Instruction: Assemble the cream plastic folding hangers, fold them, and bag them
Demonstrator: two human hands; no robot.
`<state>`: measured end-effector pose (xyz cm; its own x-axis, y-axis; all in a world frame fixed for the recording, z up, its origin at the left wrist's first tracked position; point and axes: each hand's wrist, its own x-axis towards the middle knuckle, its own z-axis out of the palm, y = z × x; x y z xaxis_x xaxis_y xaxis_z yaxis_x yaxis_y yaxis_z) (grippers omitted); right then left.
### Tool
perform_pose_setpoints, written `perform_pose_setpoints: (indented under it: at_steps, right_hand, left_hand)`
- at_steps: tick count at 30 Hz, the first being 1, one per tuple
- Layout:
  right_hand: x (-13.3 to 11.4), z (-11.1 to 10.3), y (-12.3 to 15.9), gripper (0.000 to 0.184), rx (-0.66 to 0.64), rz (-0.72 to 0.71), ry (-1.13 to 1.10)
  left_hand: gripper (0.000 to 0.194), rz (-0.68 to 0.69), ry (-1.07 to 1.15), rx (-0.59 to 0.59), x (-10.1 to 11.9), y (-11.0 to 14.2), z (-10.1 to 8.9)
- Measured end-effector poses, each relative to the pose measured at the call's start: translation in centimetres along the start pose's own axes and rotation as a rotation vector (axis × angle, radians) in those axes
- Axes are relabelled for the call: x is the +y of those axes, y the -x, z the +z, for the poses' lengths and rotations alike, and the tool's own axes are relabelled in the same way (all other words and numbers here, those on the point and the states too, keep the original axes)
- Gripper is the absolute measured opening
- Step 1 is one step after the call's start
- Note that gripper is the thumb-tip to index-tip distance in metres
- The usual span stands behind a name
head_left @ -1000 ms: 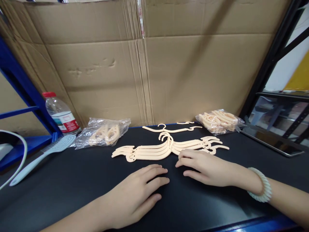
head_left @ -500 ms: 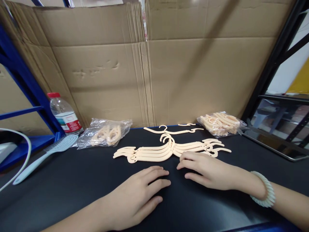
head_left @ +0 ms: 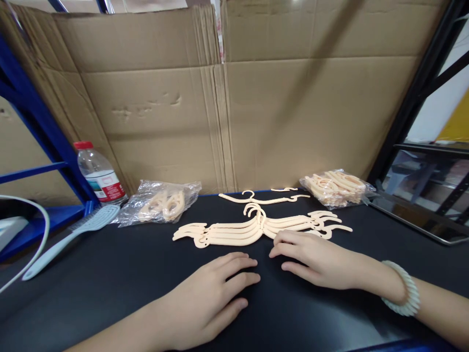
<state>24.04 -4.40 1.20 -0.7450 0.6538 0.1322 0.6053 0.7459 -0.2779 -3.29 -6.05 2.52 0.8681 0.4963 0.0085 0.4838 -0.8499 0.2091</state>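
While the left hand (head_left: 207,298) is palm down low over the desk (head_left: 110,264), fingers apart and slightly bent, it has hold of nothing. Right hand (head_left: 317,256), bracelet (head_left: 403,291) on the wrist, faces it across a narrow gap: palm down too, fingers loosely curled, grasping nothing. Can't tell if either palm bears on the desk. Just beyond both is the hanger stack (head_left: 230,235): several beige hangers, overlapping in a fan, lying flat with hooks bunched at the middle and pointing away from the person. Right fingers overlap its near edge in view; contact unclear. Far left, a pale blue brush (head_left: 98,217) lies with its handle toward the near left, white cable (head_left: 46,227) just left of it. Behind the stack, a single beige hanger (head_left: 271,201) lies flat, hook away, with a small beige piece (head_left: 284,189) past its right half. Left of these: clear bag (head_left: 126,210) with beige parts inside. Right: fuller bag (head_left: 335,188), same color contents, next to a dark flat panel (head_left: 417,218). Red-capped bottle (head_left: 104,183) stands tilted in view behind the left bag. Cardboard (head_left: 164,112) backs it all, blue frame (head_left: 31,98) left, black frame (head_left: 410,98) right.
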Motion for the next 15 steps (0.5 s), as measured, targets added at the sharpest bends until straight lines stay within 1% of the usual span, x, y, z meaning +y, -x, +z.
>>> perform_pose_setpoints:
  at_steps: [10,15]
  right_hand:
    - [0.07,0.0,0.03,0.025,0.018,-0.005,-0.004]
    - [-0.02,0.02,-0.01,0.026,0.025,-0.015,0.001]
  left_hand:
    - [0.042,-0.004,0.004,0.01,0.05,0.03,-0.04]
    - [0.042,0.023,0.041,0.048,0.04,0.16,0.15]
